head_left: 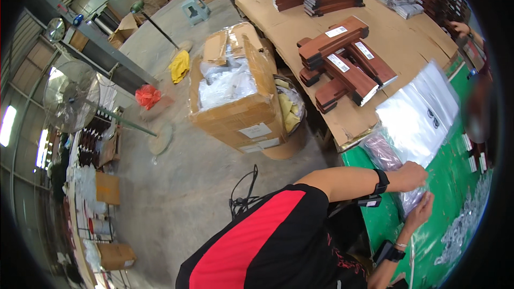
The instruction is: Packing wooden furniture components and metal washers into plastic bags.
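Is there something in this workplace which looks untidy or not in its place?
On the floor, a black cable lies tangled, and a crumpled red plastic bag and yellow cloth look dropped rather than stored. The clear plastic at the left hand and right hand shows no clear damage.

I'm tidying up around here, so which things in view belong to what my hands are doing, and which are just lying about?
Likely in the job:
plastic-wrapped bundle, held by your left hand and right hand
clear plastic sheets
brown pieces

Probably just lying about:
red bag
yellow cloth
blue stool
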The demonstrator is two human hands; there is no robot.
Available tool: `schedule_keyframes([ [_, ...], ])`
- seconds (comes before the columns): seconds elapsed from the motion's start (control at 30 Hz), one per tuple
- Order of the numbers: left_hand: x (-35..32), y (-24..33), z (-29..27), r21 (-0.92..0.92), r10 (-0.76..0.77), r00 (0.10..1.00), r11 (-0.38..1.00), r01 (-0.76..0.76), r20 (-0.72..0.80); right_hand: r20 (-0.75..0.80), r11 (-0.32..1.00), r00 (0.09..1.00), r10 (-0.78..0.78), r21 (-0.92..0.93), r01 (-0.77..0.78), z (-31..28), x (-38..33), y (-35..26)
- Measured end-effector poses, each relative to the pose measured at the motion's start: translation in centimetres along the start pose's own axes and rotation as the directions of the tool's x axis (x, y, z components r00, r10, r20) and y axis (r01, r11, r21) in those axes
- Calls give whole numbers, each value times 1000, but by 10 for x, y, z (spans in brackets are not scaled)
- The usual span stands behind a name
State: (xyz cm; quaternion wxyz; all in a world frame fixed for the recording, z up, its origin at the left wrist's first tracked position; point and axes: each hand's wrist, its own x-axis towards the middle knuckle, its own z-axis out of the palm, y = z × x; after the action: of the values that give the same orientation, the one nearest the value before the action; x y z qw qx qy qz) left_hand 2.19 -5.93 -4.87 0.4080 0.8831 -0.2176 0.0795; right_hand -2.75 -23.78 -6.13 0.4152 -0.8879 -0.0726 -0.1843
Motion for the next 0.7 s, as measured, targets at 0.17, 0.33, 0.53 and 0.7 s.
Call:
schedule_keyframes([
  [0.17, 2, 9, -11, 79, 30, 979, 996, -47, 203, -131, 994, 988, -85, -83, 75, 0, -12, 3],
  [0.33, 4, 11, -24, 82, 155, 978, 982, -167, 141, -276, 937, 907, -319, -232, 260, 1, -8, 15],
  [0.53, -12, 27, -6, 83, 338, 939, 939, -333, -58, -315, 977, 925, -211, -76, 197, -15, -39, 35],
  [0.7, -36, 10, -31, 173, 385, 919, 914, -367, -86, -221, 991, 971, -93, 73, 111, -13, -39, -73],
])
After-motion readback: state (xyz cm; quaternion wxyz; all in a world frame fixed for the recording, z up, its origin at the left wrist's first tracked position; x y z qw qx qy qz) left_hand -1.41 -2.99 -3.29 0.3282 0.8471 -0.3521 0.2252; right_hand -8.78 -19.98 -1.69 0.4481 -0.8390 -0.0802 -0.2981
